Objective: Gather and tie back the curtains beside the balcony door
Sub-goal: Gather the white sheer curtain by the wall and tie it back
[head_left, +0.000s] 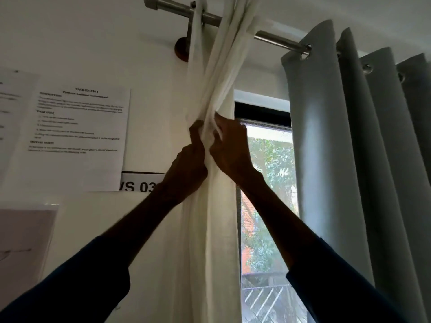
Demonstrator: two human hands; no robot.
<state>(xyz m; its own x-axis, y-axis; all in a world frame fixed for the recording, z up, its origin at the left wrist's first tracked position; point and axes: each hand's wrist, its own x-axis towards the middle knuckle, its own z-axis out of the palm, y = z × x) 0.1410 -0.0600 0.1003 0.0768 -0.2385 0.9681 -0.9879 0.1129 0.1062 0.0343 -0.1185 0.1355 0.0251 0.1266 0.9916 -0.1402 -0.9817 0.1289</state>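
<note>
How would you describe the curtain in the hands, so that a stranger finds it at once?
Start at the metal curtain rod. At its left end hangs the white curtain, bunched into a narrow column that the left hand and the right hand grip. Unlike the grey curtain to its right, it is thin, pale and draped over the rod, not hung by eyelets.

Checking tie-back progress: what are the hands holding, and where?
The left hand and right hand both grip the white curtain at its twisted upper section.
</note>
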